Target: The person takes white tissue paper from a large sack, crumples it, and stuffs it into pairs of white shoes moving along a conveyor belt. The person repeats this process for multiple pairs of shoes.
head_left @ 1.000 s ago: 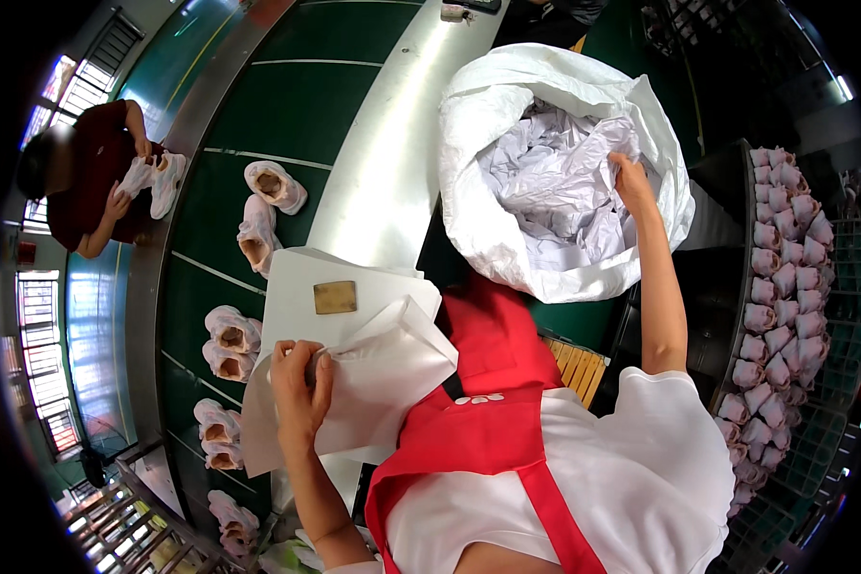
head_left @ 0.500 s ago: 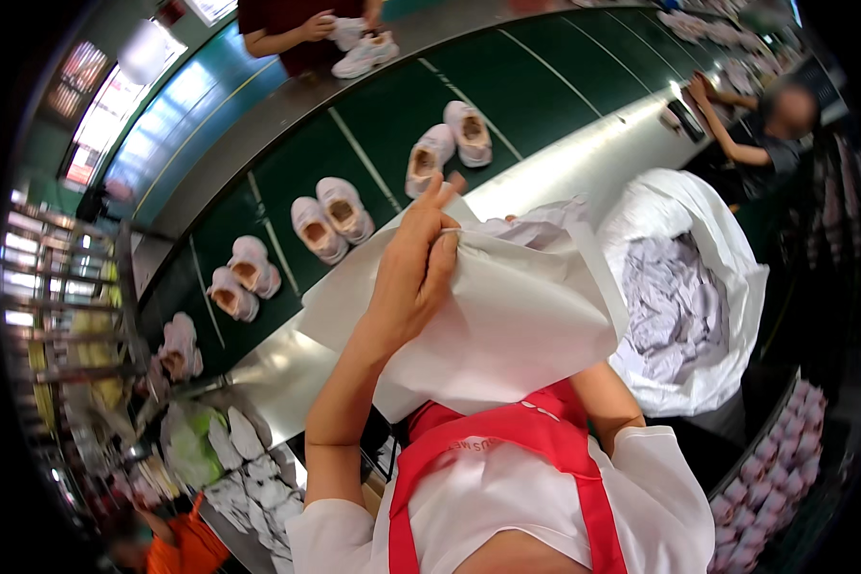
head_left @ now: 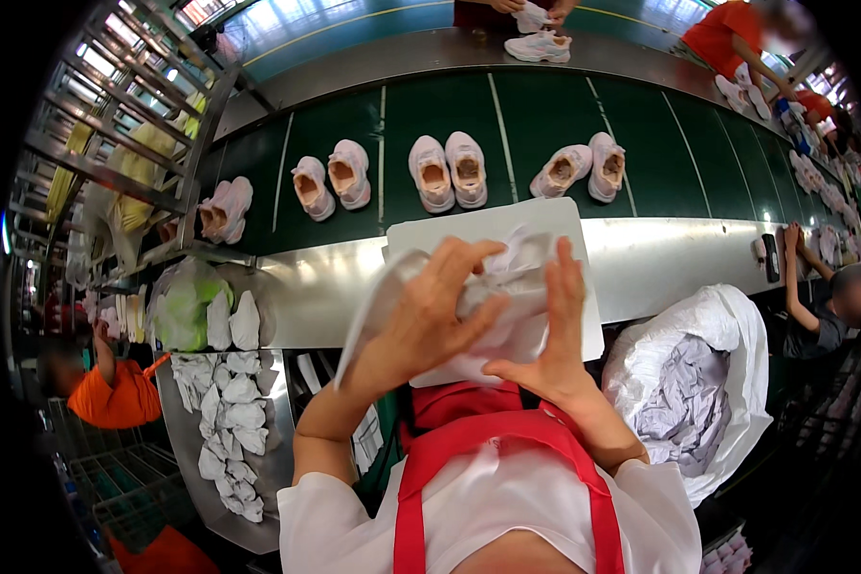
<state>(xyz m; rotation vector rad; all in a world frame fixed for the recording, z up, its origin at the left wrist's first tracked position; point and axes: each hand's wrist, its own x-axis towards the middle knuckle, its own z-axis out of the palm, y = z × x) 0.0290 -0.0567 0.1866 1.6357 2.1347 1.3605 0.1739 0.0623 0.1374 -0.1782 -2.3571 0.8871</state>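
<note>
Between my two hands is a thin white sheet of paper (head_left: 512, 287), bunched up and blurred by motion. My left hand (head_left: 440, 311) curls its fingers round the bunched part, while a loose flap of paper spreads out beside its wrist. On the other side of the paper, my right hand (head_left: 553, 330) has its thumb and fingers stretched apart, with the palm toward the bundle. Beneath both hands lies a flat white rectangular stack (head_left: 560, 215), perhaps of sheets, at the metal ledge.
Pairs of pale pink sneakers (head_left: 448, 172) stand on the green belt (head_left: 536, 115) ahead. A white sack (head_left: 737, 320) of crumpled paper is at right. Stuffed paper wads (head_left: 244, 411) fill a metal tray at left. Co-workers sit or stand left, right and across the belt.
The wide sheet that hung from my raised left hand is now bunched between both hands. My right hand has come out from behind it. The view has turned and the stack is now exposed.
</note>
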